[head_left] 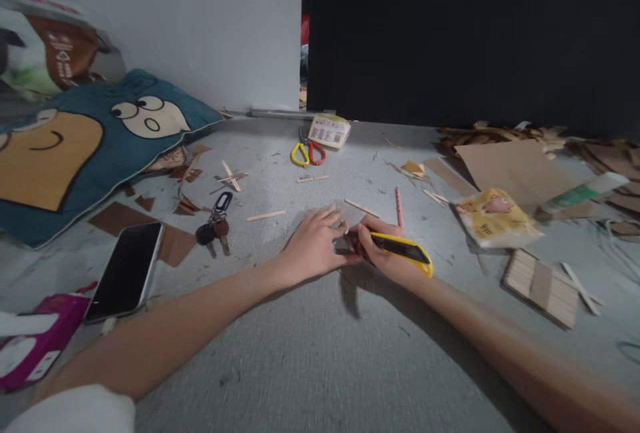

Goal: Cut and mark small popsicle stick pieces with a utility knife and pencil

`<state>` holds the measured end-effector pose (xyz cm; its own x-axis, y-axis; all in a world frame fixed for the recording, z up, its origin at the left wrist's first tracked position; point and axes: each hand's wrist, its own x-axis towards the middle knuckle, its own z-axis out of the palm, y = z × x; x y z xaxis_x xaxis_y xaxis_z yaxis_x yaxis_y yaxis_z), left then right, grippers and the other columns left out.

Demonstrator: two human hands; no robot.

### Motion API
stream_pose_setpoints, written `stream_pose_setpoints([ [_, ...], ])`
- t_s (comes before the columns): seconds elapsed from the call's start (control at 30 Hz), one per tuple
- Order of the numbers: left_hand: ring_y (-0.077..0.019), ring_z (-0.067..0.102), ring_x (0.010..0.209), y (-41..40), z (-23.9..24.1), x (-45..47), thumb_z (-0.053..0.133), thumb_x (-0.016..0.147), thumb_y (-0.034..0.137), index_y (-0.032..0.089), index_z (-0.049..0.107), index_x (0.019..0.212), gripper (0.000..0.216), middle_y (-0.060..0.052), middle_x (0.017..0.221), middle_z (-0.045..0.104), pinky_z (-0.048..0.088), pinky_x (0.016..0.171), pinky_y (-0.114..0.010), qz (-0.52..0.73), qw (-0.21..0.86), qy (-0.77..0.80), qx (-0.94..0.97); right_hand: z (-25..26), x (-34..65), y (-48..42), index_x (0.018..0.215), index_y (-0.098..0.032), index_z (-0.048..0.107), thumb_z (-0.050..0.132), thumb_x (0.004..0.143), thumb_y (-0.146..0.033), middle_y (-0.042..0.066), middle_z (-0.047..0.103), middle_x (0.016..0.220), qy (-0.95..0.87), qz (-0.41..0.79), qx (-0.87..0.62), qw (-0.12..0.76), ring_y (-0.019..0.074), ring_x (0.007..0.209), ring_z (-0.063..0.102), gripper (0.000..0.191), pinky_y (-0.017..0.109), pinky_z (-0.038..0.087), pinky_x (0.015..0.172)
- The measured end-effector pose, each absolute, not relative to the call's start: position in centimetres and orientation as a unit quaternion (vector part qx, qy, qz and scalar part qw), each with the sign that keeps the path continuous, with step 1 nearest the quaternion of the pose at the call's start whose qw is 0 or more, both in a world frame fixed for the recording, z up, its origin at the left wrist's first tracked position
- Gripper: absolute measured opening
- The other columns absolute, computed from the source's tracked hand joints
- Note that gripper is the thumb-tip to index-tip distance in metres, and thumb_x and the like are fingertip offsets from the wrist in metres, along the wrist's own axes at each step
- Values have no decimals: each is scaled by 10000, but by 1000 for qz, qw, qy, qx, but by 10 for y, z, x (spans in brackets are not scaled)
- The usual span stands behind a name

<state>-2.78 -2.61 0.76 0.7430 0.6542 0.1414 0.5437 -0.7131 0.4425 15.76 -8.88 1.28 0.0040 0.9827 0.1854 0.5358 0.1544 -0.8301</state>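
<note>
Close in front of me, low over the grey floor (pixel 310 353), the yellow utility knife (pixel 403 248) sits with its long axis running from its butt on the right to its tip on the left, right at the fingertips of my left hand (pixel 315 243). My right hand (pixel 383 253) is wrapped around the knife's front part. The left lies flat, fingers loosely together, holding nothing I can see, and any small piece under them is hidden.
</note>
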Motion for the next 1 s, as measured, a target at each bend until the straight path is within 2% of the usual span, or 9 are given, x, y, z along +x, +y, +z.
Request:
stream_pose_setpoints([
  [0.13, -370, 386, 1574, -26, 9, -27, 732, 884, 691, 181, 696, 1415, 736, -175, 1617, 523, 267, 1298, -586, 146, 199, 325, 913, 14, 159, -87, 743, -244, 545, 484, 1002, -523, -11, 600, 604, -659, 279, -577, 395, 150, 548, 543, 386, 267, 426, 539],
  [0.4, -389, 396, 1566, -28, 15, -26, 791, 852, 659, 151, 702, 1401, 753, -189, 1595, 546, 285, 1296, -584, 134, 192, 336, 912, 15, 164, -85, 697, -248, 540, 504, 1003, -515, -17, 603, 603, -652, 326, -557, 398, 132, 511, 531, 407, 255, 404, 507],
  [0.53, -387, 394, 1567, -28, 13, -28, 785, 865, 649, 165, 704, 1392, 720, -181, 1591, 555, 286, 1294, -583, 143, 191, 331, 913, 5, 168, -88, 807, -239, 647, 525, 1013, -562, -10, 629, 605, -592, 336, -576, 452, 148, 503, 565, 402, 259, 405, 481],
  [0.67, -361, 428, 1546, -28, 11, -32, 835, 842, 589, 195, 709, 1370, 671, -165, 1562, 583, 330, 1285, -548, 179, 214, 342, 897, 0, 170, -91, 890, -230, 687, 539, 1007, -640, 5, 652, 632, -530, 326, -584, 521, 157, 513, 582, 451, 267, 418, 474],
  [0.8, -372, 337, 1593, -28, 9, -35, 850, 814, 609, 240, 639, 1464, 776, -152, 1657, 463, 364, 1269, -553, 189, 240, 355, 884, 3, 169, -90, 887, -231, 690, 545, 1006, -651, -13, 619, 584, -530, 333, -578, 523, 156, 506, 575, 460, 267, 427, 482],
  [0.83, -382, 337, 1591, -27, 9, -36, 834, 821, 633, 244, 630, 1477, 790, -155, 1662, 454, 358, 1269, -565, 187, 240, 353, 885, 4, 168, -90, 884, -232, 687, 548, 1005, -650, -18, 614, 576, -530, 335, -578, 522, 154, 500, 571, 457, 267, 428, 483],
  [0.9, -374, 391, 1559, -23, 7, -38, 711, 926, 650, 243, 662, 1444, 660, -151, 1628, 501, 350, 1266, -575, 185, 237, 341, 891, 5, 167, -89, 880, -233, 683, 550, 1004, -647, -22, 616, 574, -530, 336, -577, 523, 149, 496, 567, 452, 266, 432, 487],
  [1.0, -307, 473, 1501, -13, 4, -42, 411, 1118, 477, 238, 717, 1363, 459, -125, 1548, 593, 353, 1258, -553, 188, 244, 309, 900, 6, 166, -88, 860, -226, 674, 552, 997, -655, -22, 613, 569, -528, 340, -573, 527, 144, 493, 559, 467, 261, 427, 479],
])
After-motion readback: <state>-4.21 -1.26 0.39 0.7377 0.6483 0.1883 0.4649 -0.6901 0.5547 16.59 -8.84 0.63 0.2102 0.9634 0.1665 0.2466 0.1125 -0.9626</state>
